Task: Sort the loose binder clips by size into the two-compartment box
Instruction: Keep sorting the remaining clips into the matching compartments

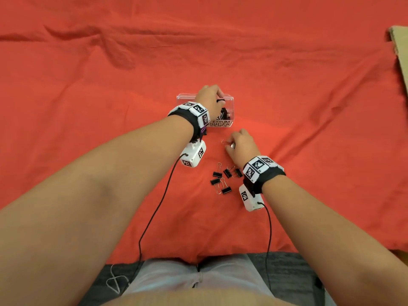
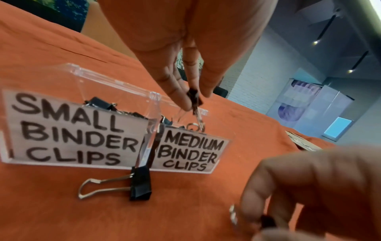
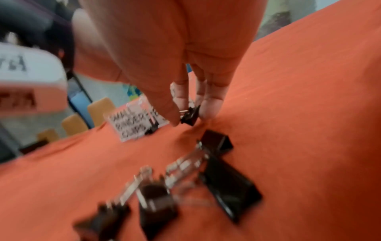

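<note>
Fingers (image 2: 181, 99) of the left hand (image 1: 208, 99) are seen pinched on a black binder clip (image 2: 194, 96), held by its body with the wire handles hanging down over the compartment marked "MEDIUM BINDER CLIPS" (image 2: 190, 152) of the clear two-compartment box (image 1: 185, 99). A second clip (image 3: 190, 115) is pinched between thumb and fingertips of the right hand (image 1: 241, 145), low over the red-orange cloth (image 1: 309, 129) covering the bench, near the box front; whether it is clear of the cloth cannot be told.

Black clips are already visible in both compartments, behind the "SMALL BINDER CLIPS" label (image 2: 70, 130) and beside the medium label, so the sorting is judged to be well under way. Work remains: a loose cluster of clips (image 1: 223, 180) is left lying on the cloth just beside the right wrist, and one more clip (image 2: 140, 183) is lying on the cloth against the box front, below the divider between the two labels. Sizes in the cluster cannot be told apart with confidence from the blurred right wrist view. A piece of cardboard (image 1: 399, 54) is seen at the far right edge.
</note>
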`<action>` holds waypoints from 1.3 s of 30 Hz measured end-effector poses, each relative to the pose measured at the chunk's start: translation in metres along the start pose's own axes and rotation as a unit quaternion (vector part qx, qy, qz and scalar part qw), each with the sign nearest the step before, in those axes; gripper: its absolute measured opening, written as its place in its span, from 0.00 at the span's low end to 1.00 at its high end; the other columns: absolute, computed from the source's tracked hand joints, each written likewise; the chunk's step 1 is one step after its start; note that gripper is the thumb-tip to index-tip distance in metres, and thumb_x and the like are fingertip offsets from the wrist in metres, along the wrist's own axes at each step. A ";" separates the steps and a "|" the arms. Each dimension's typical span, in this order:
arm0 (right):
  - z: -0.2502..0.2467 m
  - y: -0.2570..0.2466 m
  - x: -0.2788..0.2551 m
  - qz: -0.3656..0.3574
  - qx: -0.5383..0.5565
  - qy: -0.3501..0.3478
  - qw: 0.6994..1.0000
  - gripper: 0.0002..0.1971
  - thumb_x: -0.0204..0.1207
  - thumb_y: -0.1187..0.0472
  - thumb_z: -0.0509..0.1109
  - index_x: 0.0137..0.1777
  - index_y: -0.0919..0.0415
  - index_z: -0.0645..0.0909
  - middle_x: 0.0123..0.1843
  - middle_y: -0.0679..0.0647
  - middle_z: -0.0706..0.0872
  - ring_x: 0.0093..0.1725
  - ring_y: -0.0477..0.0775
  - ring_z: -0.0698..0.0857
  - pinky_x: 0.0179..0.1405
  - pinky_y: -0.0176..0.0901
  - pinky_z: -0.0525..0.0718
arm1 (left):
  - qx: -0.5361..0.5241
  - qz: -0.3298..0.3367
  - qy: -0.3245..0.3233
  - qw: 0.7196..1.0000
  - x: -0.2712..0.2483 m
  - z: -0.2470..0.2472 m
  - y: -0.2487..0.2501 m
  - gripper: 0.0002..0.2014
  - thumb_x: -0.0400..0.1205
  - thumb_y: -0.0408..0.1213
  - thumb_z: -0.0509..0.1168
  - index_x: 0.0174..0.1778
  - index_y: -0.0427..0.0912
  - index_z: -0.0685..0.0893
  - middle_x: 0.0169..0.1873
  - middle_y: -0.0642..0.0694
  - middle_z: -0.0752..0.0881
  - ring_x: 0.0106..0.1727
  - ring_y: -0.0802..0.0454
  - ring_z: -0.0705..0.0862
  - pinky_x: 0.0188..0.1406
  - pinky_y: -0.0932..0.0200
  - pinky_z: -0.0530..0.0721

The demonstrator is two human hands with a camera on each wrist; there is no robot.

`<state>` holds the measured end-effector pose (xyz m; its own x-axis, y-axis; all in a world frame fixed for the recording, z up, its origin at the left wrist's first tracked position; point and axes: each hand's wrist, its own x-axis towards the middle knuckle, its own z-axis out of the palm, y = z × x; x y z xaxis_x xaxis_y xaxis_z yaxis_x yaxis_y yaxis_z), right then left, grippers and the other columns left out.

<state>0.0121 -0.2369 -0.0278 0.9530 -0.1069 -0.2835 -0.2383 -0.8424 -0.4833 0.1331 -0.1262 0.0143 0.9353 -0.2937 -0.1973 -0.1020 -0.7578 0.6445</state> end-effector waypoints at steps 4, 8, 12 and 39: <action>-0.026 -0.002 0.007 -0.004 0.088 0.058 0.994 0.03 0.73 0.63 0.70 0.44 0.62 0.82 0.46 0.56 0.81 0.42 0.51 0.78 0.44 0.36 0.72 | -0.016 0.015 0.018 1.000 -0.009 -0.005 -0.007 0.07 0.80 0.35 0.64 0.53 0.43 0.83 0.49 0.46 0.85 0.46 0.52 0.81 0.50 0.55 0.82; -0.045 -0.015 0.028 -0.016 0.110 0.107 0.988 0.03 0.70 0.63 0.70 0.43 0.60 0.82 0.44 0.54 0.80 0.40 0.49 0.76 0.43 0.34 0.70 | 0.009 0.028 0.015 0.999 -0.035 -0.005 -0.020 0.05 0.78 0.34 0.62 0.45 0.46 0.82 0.42 0.50 0.84 0.40 0.53 0.81 0.41 0.57 0.83; -0.049 -0.031 0.051 -0.028 0.068 0.106 0.992 0.06 0.71 0.64 0.70 0.47 0.63 0.84 0.50 0.60 0.81 0.44 0.53 0.78 0.42 0.30 0.66 | 0.123 0.082 -0.062 0.987 -0.058 0.011 -0.036 0.08 0.80 0.32 0.59 0.51 0.43 0.82 0.52 0.46 0.81 0.52 0.45 0.83 0.50 0.48 0.84; 0.003 0.038 -0.039 -0.021 -0.020 -0.067 0.997 0.15 0.75 0.65 0.69 0.62 0.64 0.80 0.57 0.60 0.77 0.55 0.58 0.80 0.62 0.44 0.74 | 0.215 0.028 -0.102 0.971 -0.073 0.027 -0.065 0.11 0.79 0.28 0.65 0.57 0.34 0.77 0.57 0.37 0.78 0.58 0.37 0.80 0.56 0.42 0.83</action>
<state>-0.0346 -0.2628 -0.0374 0.9279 -0.0022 -0.3728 -0.1886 -0.8653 -0.4644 0.0620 -0.0714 -0.0335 0.8420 -0.4179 -0.3411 -0.3245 -0.8975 0.2986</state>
